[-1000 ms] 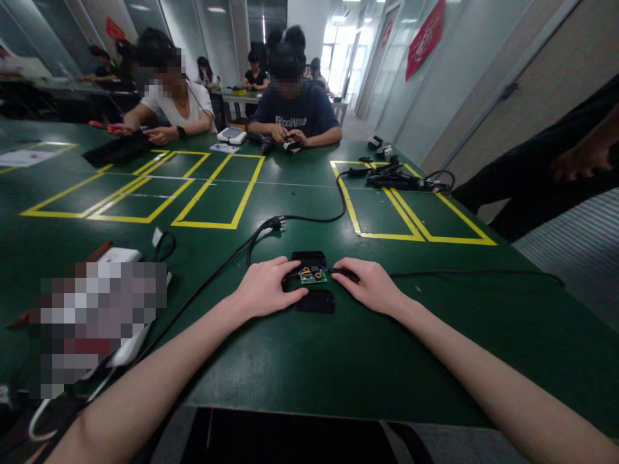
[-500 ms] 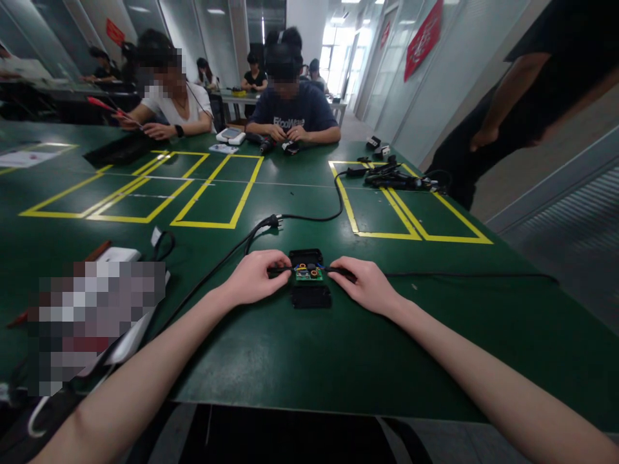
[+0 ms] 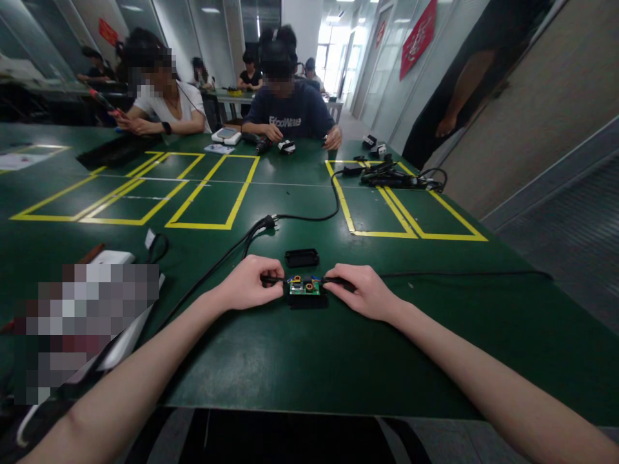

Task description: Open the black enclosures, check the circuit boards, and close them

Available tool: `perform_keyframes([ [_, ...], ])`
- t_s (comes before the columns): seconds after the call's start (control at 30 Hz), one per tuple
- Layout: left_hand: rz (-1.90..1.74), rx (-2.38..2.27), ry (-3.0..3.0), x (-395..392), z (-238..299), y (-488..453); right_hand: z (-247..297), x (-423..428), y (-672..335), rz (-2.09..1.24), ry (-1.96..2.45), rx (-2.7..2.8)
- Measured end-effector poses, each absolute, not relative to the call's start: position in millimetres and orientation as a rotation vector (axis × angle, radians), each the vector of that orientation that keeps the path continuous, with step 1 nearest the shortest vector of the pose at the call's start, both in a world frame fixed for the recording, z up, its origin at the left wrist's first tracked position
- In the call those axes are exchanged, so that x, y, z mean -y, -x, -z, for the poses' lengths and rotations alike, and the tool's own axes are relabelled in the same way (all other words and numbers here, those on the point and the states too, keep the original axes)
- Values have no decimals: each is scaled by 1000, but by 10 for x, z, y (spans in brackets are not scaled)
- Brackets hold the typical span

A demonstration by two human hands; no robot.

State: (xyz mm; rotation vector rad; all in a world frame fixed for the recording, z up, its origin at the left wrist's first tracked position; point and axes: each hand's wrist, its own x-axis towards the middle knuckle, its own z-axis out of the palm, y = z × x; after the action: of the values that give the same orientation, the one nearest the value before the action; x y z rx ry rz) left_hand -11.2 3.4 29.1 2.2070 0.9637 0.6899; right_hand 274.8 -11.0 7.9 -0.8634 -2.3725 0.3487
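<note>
A small green circuit board (image 3: 304, 286) with orange parts sits in a black case half (image 3: 307, 300) on the green table (image 3: 300, 361). My left hand (image 3: 251, 282) pinches the black cable stub at the board's left end. My right hand (image 3: 363, 290) pinches the black cable (image 3: 464, 274) at its right end. Both hands are closed on these leads. The other black case half (image 3: 302, 258) lies just behind the board, apart from it.
A black power cord with a plug (image 3: 267, 223) curves behind my left hand. Yellow tape boxes (image 3: 213, 193) mark the table. A pile of black adapters (image 3: 391, 177) lies at the far right. Two seated people work across the table; another person (image 3: 459, 96) stands at the right.
My hands lifted the circuit board out of the far case half and brought it nearer, onto the near case half. The standing person walked further away on the right.
</note>
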Motion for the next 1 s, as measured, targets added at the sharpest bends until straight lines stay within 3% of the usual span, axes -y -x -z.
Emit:
perform_keyframes([
  [1.0, -653, -900, -2195, 47, -327, 87, -124, 168, -2758, -350, 821, 2418],
])
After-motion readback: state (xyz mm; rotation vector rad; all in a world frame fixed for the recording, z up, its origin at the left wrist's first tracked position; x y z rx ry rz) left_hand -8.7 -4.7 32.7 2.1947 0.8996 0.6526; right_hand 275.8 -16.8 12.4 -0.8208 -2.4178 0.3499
